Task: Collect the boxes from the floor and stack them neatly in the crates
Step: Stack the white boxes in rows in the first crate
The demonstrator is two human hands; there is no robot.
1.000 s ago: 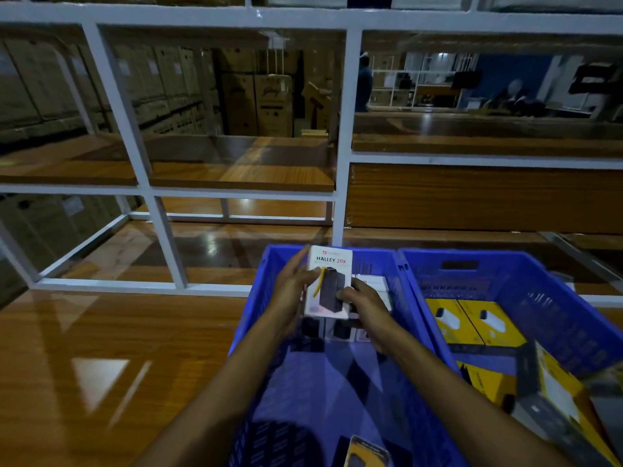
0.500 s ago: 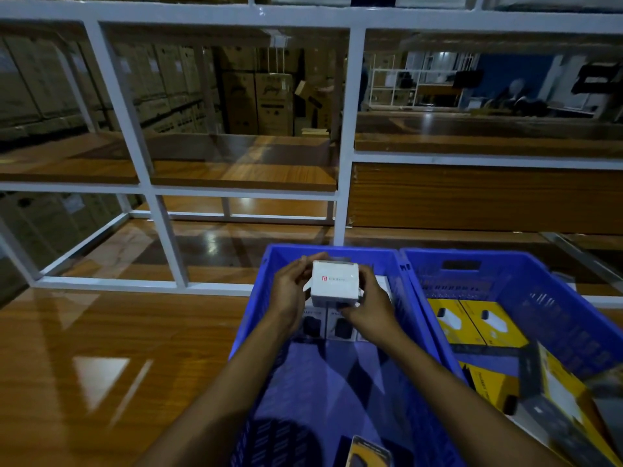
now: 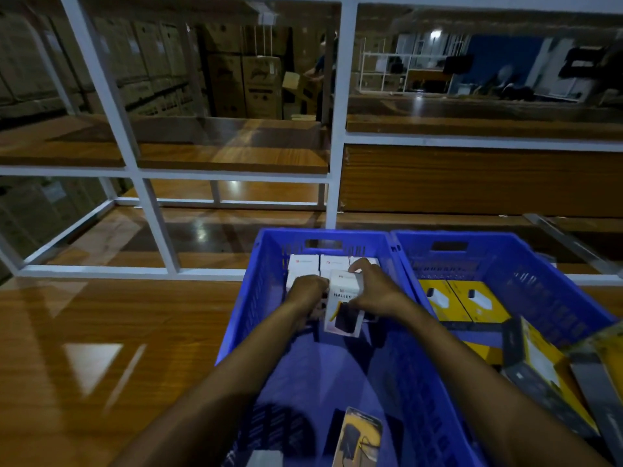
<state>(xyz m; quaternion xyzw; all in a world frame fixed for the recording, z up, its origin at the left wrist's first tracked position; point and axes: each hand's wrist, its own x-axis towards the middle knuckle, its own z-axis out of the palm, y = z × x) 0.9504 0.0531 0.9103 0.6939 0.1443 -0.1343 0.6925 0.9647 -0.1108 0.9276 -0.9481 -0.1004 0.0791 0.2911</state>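
Polished wooden floor [image 3: 101,348] and its load
The left blue crate [image 3: 242,298] stood on the boards; the right blue crate [image 3: 553,291] sat touching its right side, and a white rack frame [image 3: 151,227] stood just beyond its far wall.

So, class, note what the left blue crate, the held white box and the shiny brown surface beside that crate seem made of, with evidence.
Left blue crate: moulded plastic, slightly glossy; perforated walls, cut-out handle slot. White box: printed cardboard, probably smooth-coated; crisp folded edges, lettering and product picture. Brown surface: wood or wood-look laminate, glossy; grain lines under bright reflections.
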